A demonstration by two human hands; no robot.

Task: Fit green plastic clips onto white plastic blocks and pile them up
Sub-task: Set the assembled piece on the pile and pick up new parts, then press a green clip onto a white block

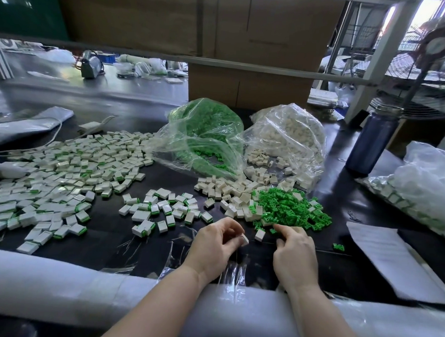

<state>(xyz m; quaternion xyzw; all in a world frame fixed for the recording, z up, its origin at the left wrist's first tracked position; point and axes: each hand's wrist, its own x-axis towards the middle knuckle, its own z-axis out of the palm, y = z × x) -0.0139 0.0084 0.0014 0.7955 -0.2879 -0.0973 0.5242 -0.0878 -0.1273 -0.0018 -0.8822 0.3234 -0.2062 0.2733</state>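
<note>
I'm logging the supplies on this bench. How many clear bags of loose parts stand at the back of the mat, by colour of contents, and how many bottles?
Clear bag of green clips: 1
Clear bag of white blocks: 1
Dark blue bottle: 1
Total: 3

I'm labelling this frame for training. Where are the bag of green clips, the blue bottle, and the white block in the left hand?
bag of green clips (pixel 205 132): head view, middle of the bag.
blue bottle (pixel 371 143): head view, its body.
white block (pixel 244 240): head view, its exposed corner.
</note>
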